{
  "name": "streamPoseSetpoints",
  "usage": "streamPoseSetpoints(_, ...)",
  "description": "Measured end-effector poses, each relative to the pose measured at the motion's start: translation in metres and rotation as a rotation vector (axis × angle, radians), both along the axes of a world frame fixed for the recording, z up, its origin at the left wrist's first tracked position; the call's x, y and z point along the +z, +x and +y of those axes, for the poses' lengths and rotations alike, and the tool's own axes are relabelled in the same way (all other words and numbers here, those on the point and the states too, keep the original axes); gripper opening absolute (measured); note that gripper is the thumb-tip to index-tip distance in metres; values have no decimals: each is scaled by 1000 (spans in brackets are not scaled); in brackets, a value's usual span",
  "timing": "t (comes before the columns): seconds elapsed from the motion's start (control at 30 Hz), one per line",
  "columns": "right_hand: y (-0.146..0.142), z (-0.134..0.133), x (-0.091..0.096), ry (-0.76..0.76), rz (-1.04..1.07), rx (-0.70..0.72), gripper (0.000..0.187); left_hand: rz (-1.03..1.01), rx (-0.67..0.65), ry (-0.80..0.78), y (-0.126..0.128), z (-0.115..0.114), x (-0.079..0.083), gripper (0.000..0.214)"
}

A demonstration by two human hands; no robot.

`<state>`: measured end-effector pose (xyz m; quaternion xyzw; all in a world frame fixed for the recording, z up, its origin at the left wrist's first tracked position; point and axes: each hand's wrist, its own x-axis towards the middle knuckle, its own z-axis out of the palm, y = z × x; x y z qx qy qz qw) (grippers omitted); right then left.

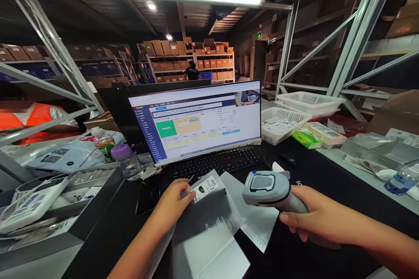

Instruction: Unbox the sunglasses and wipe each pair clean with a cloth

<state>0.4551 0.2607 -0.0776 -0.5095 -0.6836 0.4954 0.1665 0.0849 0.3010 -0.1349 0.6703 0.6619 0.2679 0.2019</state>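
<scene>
My left hand pinches the upper left corner of a grey flat package that lies on the black desk. A white barcode label on the package faces up beside my fingers. My right hand is wrapped round the handle of a grey handheld barcode scanner, whose head points left toward the label. A second pale sheet or bag lies under the scanner.
A monitor with a software page stands behind a black keyboard. White baskets sit at right, a purple-capped bottle and a tray of bagged items at left. A person in an orange vest is far left; another stands by distant shelves.
</scene>
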Motion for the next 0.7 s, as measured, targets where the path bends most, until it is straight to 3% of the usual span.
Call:
streamPoseSetpoints(0.13,-5,-7,1,13,-19,13,30,-6,-42,-16,12,-16,3,30)
streamPoseSetpoints(0.3,-6,-24,11,59,-83,36,35,-5,-105,-17,23,-26,-5,24)
streamPoseSetpoints(0.47,1,-27,8,-34,-146,5,45,18,-107,-3,29,-28,-10,19)
streamPoseSetpoints(0.7,2,-25,14,-48,-166,66,29,51,-111,-8,32,-32,-7,16)
